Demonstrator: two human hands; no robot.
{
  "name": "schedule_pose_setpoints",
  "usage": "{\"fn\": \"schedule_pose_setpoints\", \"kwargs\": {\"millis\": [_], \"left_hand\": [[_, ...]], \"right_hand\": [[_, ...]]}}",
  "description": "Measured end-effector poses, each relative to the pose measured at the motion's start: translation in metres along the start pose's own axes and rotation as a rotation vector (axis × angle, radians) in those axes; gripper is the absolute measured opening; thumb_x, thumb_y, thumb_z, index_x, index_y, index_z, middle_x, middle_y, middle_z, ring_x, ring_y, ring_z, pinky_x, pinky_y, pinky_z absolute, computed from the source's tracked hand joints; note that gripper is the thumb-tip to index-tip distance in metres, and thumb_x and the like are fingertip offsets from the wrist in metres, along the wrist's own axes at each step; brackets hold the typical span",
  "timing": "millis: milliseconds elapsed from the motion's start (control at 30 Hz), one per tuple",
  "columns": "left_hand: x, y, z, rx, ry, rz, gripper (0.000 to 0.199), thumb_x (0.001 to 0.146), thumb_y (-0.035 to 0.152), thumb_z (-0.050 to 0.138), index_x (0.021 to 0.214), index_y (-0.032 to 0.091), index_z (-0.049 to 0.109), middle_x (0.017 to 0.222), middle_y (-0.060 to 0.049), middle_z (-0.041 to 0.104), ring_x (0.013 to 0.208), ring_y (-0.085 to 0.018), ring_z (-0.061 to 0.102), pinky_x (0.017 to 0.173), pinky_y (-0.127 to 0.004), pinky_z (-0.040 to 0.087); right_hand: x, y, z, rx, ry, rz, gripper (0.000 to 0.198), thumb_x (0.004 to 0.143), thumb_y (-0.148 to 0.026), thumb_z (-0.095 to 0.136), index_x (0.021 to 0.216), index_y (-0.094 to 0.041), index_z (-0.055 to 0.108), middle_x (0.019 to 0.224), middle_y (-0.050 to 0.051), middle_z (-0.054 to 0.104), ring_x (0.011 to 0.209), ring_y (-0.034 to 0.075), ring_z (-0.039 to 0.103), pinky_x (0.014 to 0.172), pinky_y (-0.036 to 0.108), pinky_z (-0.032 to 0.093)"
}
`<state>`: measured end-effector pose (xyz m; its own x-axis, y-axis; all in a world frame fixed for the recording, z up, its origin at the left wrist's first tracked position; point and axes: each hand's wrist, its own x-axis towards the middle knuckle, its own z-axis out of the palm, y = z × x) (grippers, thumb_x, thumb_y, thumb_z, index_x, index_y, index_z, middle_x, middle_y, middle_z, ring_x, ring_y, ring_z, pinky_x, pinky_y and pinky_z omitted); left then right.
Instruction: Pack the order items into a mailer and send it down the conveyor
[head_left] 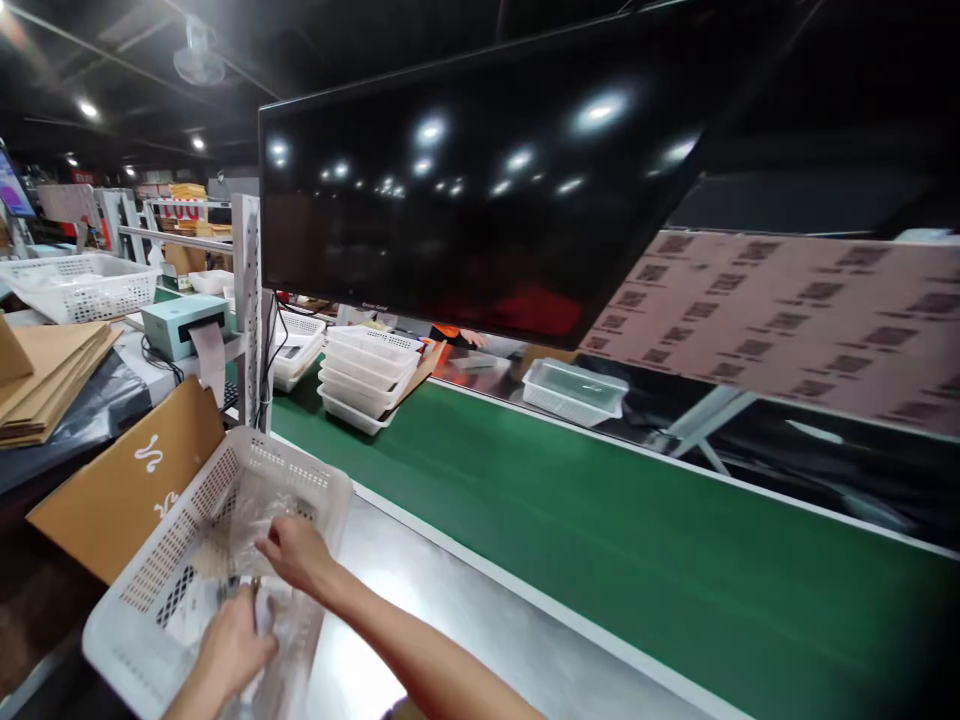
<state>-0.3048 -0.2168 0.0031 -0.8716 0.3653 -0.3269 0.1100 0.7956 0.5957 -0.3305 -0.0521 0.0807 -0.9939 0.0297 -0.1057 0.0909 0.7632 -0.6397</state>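
A white perforated plastic basket point(150, 560) sits tilted on the steel counter at the lower left. Inside it lie clear plastic bags point(259, 515) with something pale in them. My right hand point(296, 550) reaches into the basket, fingers curled on the clear plastic. My left hand point(229, 645) is lower in the basket, fingers closed on the same crinkled plastic near a small dark item. What the bags hold is blurred.
A green conveyor belt point(600, 540) runs diagonally past the steel counter point(465, 620). A large dark monitor point(480, 190) hangs above. Stacked white trays point(364, 375), a clear tray point(574, 390), a label printer point(184, 325), flat cardboard point(45, 375) and a brown box point(127, 480) stand around.
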Motion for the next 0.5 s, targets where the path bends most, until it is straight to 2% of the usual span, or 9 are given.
{"fn": "schedule_pose_setpoints", "kwargs": {"millis": [33,67,133,200,267,333,400,433,500], "left_hand": [[0.003,-0.002,-0.003,-0.205,0.066,-0.009,0.033,0.079,0.03,0.07,0.109,0.017,0.072,0.104,-0.017,0.082,0.104,-0.04,0.08,0.093,-0.05,0.063],[0.006,-0.002,-0.006,-0.434,0.108,-0.013,0.032,0.081,0.041,0.072,0.104,0.019,0.071,0.102,-0.015,0.081,0.097,-0.036,0.08,0.087,-0.048,0.065],[0.015,0.005,-0.013,-0.811,0.09,0.013,0.05,0.083,0.066,0.071,0.1,0.02,0.071,0.097,-0.01,0.078,0.083,-0.029,0.077,0.074,-0.041,0.065],[0.029,0.017,-0.021,-0.895,0.003,0.099,0.071,0.085,0.084,0.058,0.102,0.017,0.074,0.089,-0.009,0.076,0.075,-0.027,0.074,0.067,-0.039,0.063],[0.047,0.026,-0.03,-0.638,0.007,0.256,0.074,0.093,0.08,0.05,0.11,0.015,0.078,0.092,-0.012,0.077,0.081,-0.029,0.076,0.073,-0.041,0.064],[0.067,0.028,-0.038,-0.161,0.121,0.372,0.054,0.095,0.055,0.057,0.125,0.015,0.077,0.118,-0.019,0.08,0.108,-0.034,0.077,0.092,-0.046,0.063],[0.088,0.022,-0.046,0.302,0.175,0.384,0.045,0.089,0.027,0.061,0.13,0.016,0.076,0.141,-0.022,0.074,0.129,-0.037,0.072,0.107,-0.049,0.056],[0.097,0.019,-0.05,0.443,0.153,0.359,0.043,0.088,0.019,0.058,0.126,0.017,0.077,0.141,-0.022,0.075,0.131,-0.038,0.072,0.109,-0.049,0.055],[0.109,0.014,-0.057,0.552,0.092,0.307,0.035,0.091,0.015,0.05,0.108,0.019,0.08,0.125,-0.02,0.082,0.123,-0.038,0.076,0.104,-0.048,0.055]], "right_hand": [[-0.008,0.001,-0.001,0.036,-0.005,0.028,0.036,0.095,-0.041,0.071,0.117,-0.014,0.079,0.107,0.015,0.082,0.102,0.031,0.077,0.094,0.043,0.059],[-0.018,0.002,-0.003,0.105,-0.018,0.039,0.053,0.092,-0.048,0.075,0.134,-0.015,0.073,0.119,0.015,0.081,0.105,0.03,0.076,0.096,0.042,0.059],[-0.037,0.003,-0.01,0.312,-0.046,0.032,0.09,0.08,-0.047,0.084,0.159,-0.018,0.053,0.139,0.015,0.074,0.114,0.029,0.074,0.098,0.04,0.059],[-0.053,0.006,-0.02,0.53,-0.049,0.061,0.104,0.074,-0.039,0.083,0.167,-0.021,0.04,0.135,0.013,0.074,0.108,0.027,0.074,0.09,0.039,0.061],[-0.066,0.014,-0.033,0.717,0.009,0.159,0.095,0.074,-0.035,0.074,0.163,-0.023,0.042,0.111,0.006,0.076,0.085,0.023,0.073,0.069,0.035,0.059],[-0.08,0.027,-0.051,0.9,0.094,0.287,0.077,0.069,-0.034,0.069,0.144,-0.023,0.053,0.086,-0.002,0.07,0.065,0.018,0.067,0.053,0.027,0.05],[-0.099,0.042,-0.068,1.035,0.194,0.37,0.057,0.063,-0.033,0.065,0.118,-0.023,0.058,0.07,-0.006,0.062,0.058,0.016,0.062,0.049,0.024,0.044],[-0.109,0.048,-0.076,1.086,0.235,0.385,0.05,0.06,-0.032,0.063,0.109,-0.024,0.057,0.065,-0.007,0.058,0.056,0.015,0.06,0.047,0.023,0.043],[-0.131,0.056,-0.088,1.184,0.266,0.361,0.044,0.055,-0.031,0.061,0.098,-0.024,0.056,0.063,-0.008,0.055,0.054,0.013,0.058,0.047,0.022,0.042]]}}
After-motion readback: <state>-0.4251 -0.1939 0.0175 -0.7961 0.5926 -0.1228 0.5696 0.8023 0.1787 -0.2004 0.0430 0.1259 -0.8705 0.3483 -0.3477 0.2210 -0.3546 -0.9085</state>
